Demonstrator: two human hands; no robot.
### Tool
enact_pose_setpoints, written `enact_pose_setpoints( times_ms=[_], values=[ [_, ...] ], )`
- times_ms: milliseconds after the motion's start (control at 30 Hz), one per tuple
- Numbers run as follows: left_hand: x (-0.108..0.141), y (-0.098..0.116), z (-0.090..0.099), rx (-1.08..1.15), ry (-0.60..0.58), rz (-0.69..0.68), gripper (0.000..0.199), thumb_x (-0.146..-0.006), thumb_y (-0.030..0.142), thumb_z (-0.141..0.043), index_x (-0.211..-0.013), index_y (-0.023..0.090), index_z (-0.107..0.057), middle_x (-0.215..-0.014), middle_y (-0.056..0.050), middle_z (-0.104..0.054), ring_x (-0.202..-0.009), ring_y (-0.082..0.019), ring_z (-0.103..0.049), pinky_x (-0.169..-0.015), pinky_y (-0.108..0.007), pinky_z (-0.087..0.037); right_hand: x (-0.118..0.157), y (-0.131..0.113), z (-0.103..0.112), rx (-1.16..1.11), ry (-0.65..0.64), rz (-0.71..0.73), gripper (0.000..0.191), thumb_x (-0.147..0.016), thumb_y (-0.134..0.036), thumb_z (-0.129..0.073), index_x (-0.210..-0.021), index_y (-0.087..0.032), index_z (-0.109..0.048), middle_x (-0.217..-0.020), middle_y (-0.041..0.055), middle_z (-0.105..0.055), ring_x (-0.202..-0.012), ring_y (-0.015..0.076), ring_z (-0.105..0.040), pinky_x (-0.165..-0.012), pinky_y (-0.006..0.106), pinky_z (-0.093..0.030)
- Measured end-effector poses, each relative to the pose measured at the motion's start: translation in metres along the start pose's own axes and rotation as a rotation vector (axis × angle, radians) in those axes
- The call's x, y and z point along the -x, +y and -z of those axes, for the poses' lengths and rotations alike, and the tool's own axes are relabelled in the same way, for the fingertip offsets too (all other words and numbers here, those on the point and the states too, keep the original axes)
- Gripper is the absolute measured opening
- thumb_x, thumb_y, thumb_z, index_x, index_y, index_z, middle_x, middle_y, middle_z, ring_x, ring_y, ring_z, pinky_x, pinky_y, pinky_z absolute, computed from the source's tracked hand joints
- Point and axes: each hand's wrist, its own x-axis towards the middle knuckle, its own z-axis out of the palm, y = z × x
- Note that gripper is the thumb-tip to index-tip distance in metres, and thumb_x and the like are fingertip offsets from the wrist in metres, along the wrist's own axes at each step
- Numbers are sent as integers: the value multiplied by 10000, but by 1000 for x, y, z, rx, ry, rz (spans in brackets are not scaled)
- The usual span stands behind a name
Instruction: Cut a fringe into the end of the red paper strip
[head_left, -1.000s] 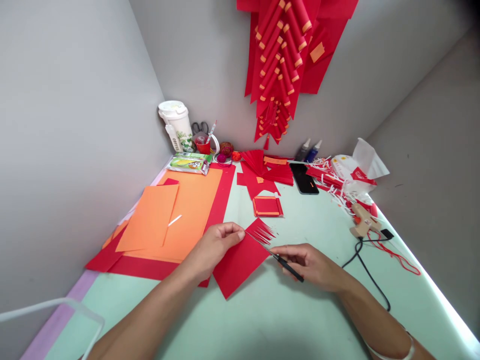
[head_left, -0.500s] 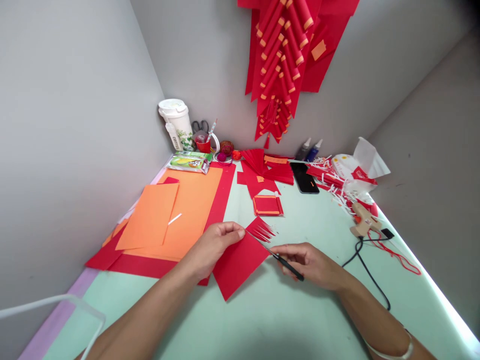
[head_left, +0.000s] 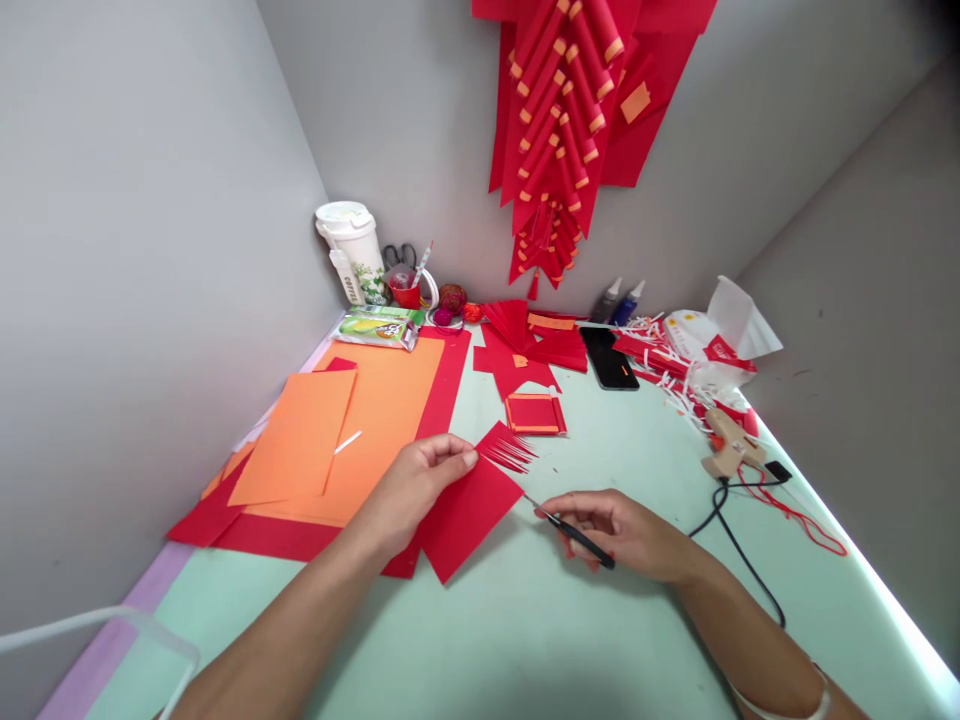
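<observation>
At frame centre, left hand (head_left: pixel 420 490) pinches red paper sheet (head_left: pixel 469 515) by its fringed edge; right hand (head_left: pixel 622 530), closed on scissors (head_left: pixel 574 533), sits just right of it. Bare green table (head_left: pixel 525 640) below.

Orange sheets (head_left: pixel 352 430) left; black phone (head_left: pixel 609 358), glue gun (head_left: pixel 726 445) right; white cup (head_left: pixel 352 245) in corner.
</observation>
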Motion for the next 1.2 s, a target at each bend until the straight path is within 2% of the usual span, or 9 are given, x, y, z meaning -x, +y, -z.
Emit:
enact_pose_setpoints(
  times_ms=[233, 467, 700, 1200],
  values=[
    [1, 9, 10, -84, 159, -48, 258, -711, 455, -641, -765, 209, -589, -652, 40, -597, -537, -119, -526, -496, -207, -382, 6, -11, 5, 47, 72, -6, 383, -807, -350, -602, -1147, -175, -606, -736, 19, -553, -580, 95, -461, -525, 208, -402],
    [-4, 3, 11, -146, 210, -89, 265, -719, 474, -629, -775, 217, -595, -661, 49, -582, -549, -108, -508, -502, -199, -373, 8, -9, 6, 124, 87, -3, 345, -816, -226, -578, -1160, -208, -604, -732, 4, -516, -616, 102, -434, -532, 199, -361],
    [-4, 2, 10, -170, 185, -63, 275, -727, 482, -615, -794, 216, -594, -663, 36, -587, -536, -112, -504, -482, -196, -355, 6, -6, 5, 109, 94, -9, 360, -797, -244, -601, -1156, -221, -609, -726, -6, -475, -654, 120, -464, -554, 208, -381],
    [-2, 2, 5, -170, 180, -63, 293, -707, 486, -629, -788, 205, -609, -665, 22, -599, -542, -123, -515, -480, -200, -371, 5, -8, 2, 91, 97, -19, 365, -788, -239, -605, -1152, -230, -614, -725, -7, -525, -628, 113, -458, -552, 209, -381]
  ],
)
